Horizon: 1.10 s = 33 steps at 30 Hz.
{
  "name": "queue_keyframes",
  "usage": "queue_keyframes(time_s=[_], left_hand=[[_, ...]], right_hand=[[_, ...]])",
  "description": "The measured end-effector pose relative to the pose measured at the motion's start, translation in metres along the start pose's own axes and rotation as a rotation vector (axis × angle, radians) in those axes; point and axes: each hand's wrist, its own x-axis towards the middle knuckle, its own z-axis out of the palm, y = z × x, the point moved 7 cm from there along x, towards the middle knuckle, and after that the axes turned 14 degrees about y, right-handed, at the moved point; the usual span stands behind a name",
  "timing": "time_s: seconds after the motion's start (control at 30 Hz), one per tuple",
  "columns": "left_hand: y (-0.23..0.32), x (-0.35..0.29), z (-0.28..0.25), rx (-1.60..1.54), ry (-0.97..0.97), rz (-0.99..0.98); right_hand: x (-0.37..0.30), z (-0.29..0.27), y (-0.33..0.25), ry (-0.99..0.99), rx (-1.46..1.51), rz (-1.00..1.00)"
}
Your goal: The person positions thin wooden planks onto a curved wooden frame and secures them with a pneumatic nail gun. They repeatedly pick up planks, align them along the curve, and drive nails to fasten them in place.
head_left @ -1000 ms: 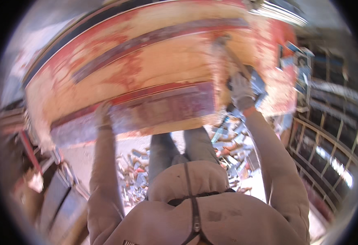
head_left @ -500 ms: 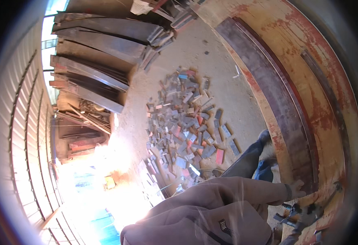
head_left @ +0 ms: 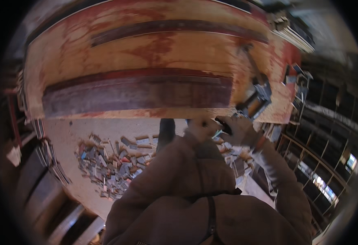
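Right hand (head_left: 241, 131) bends inward, fingers half-curled at a small black object (head_left: 226, 127); left hand (head_left: 200, 130) just leftward, openness blurred; neither grip is confirmable. Brown-handled, dark-headed hammer (head_left: 253, 63) lies beyond.

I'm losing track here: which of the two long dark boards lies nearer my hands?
The wide, flat purplish board along the near edge of the orange tabletop; the narrow, flat brown strip lies farther back.

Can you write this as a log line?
left hand: near dark thing; right hand: touching it; hammer: on table; front board: on table
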Motion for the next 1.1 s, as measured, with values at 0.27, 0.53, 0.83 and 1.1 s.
queue_keyframes(time_s=[0.27,0.53,0.83,1.1], left_hand=[[0.081,0.116,-0.019,1.018,0.52,0.795],[0.056,0.173,-0.024,1.22,0.368,0.802],[0.058,0.172,-0.02,1.264,0.336,0.749],[0.058,0.171,-0.022,1.264,0.34,0.75]], right_hand=[[0.021,-0.062,0.229,0.02,-0.264,0.248],[0.048,-0.04,0.263,0.163,-0.533,0.29],[0.054,-0.032,0.244,0.202,-0.672,0.198],[0.061,-0.032,0.235,0.103,-0.759,0.225]])
